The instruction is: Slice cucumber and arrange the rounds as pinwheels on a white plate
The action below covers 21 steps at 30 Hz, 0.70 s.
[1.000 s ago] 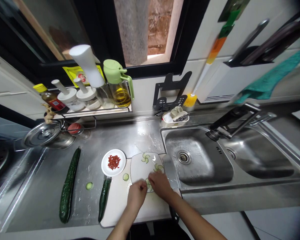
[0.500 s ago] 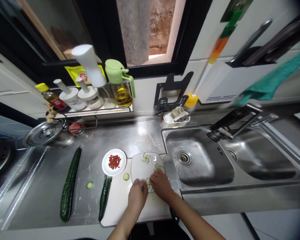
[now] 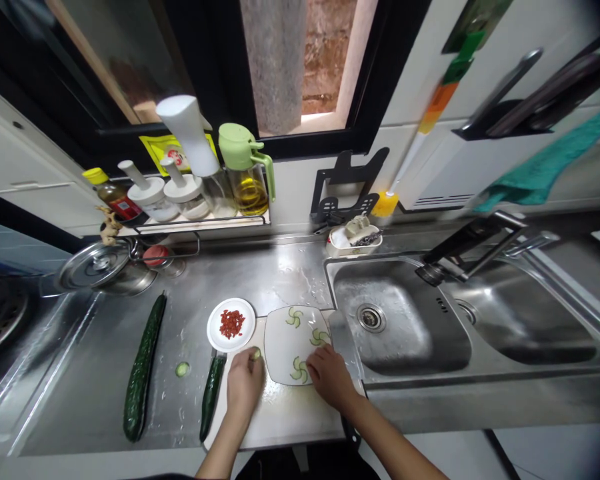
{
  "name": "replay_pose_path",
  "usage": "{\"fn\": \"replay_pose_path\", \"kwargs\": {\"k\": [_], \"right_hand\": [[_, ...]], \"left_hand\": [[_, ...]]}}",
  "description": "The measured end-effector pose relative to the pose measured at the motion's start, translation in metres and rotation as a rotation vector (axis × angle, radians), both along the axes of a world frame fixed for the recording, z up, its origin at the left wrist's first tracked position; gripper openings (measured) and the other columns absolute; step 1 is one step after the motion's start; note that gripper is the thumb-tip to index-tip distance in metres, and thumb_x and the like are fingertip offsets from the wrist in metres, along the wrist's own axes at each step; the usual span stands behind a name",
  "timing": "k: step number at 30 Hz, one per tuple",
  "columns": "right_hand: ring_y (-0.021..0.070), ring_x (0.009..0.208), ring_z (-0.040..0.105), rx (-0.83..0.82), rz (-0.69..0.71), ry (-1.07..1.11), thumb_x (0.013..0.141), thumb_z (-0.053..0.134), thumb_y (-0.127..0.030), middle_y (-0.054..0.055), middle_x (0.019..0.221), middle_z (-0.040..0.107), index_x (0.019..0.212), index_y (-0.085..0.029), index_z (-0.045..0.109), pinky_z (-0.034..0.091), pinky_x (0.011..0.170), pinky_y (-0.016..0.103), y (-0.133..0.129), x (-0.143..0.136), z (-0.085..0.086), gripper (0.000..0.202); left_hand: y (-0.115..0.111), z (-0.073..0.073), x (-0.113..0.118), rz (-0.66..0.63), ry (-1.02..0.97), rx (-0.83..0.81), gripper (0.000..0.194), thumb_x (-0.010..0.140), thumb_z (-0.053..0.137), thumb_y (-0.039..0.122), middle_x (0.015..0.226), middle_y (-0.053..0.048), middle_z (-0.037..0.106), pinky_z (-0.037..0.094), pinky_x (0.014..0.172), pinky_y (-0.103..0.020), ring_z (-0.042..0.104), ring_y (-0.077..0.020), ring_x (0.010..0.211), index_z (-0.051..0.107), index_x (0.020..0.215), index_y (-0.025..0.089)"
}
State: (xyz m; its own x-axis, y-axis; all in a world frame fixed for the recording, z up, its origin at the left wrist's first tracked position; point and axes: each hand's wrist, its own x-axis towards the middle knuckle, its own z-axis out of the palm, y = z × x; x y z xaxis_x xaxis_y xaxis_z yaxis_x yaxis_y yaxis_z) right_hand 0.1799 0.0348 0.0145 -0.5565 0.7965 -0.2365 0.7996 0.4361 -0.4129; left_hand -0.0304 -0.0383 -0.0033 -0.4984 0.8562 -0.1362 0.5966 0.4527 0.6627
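Note:
My left hand (image 3: 245, 385) is closed at the cutting board's left side, its thumb and fingertips pinching a thin cucumber slice (image 3: 256, 354). To its right lies a square white plate (image 3: 283, 337) with three pinwheels of curved green cucumber pieces (image 3: 299, 369). Over the plate's lower right corner rests my right hand (image 3: 330, 375), fingers bent together, tips by the lowest pinwheel; anything beneath them is hidden. A cut cucumber (image 3: 213, 397) lies along the left edge of the white cutting board (image 3: 295, 423). A cleaver (image 3: 344, 340) is partly under the plate and right hand.
A small white dish (image 3: 213, 331) of red bits stands behind the left hand. Further left are a whole cucumber (image 3: 143, 373) and a loose slice (image 3: 182, 369). A double sink (image 3: 410, 333) is on the right, a seasoning rack (image 3: 205, 227) at the back.
My left hand has moved left from the plate's lower edge to the slice on the board. My right hand stays at the plate's lower right. The view has shifted slightly.

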Motion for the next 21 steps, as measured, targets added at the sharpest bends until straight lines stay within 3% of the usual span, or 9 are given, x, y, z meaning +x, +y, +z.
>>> {"fn": "replay_pose_path", "kwargs": {"k": [3,8,21], "right_hand": [[0.0197,0.094,0.050,-0.004,-0.019,0.001,0.087,0.047,-0.020,0.003,0.088,0.062,0.078,-0.021,0.062,0.031,0.070,0.030,-0.003,0.000,0.004,0.018],[0.0192,0.091,0.050,0.005,0.001,0.009,0.087,0.047,-0.021,0.003,0.087,0.061,0.078,-0.021,0.062,0.032,0.073,0.029,-0.007,0.000,0.007,0.018],[0.0199,0.091,0.050,-0.003,-0.010,0.034,0.087,0.046,-0.020,0.005,0.088,0.062,0.079,-0.020,0.063,0.035,0.076,0.030,-0.012,0.004,0.005,0.018]], "left_hand": [[-0.002,-0.007,-0.011,0.014,0.128,-0.015,0.032,0.079,0.047,0.026,0.096,-0.013,0.064,0.045,0.084,-0.035,0.059,-0.0242,0.089,0.063,0.104,0.013],[-0.004,-0.013,-0.011,-0.006,0.216,-0.052,0.031,0.081,0.045,0.021,0.100,-0.012,0.064,0.046,0.080,-0.032,0.061,-0.0230,0.089,0.064,0.105,0.016],[0.000,-0.007,-0.013,0.035,0.101,0.000,0.016,0.077,0.047,0.024,0.080,-0.006,0.065,0.044,0.073,-0.029,0.059,-0.0191,0.074,0.062,0.078,0.019]]}}
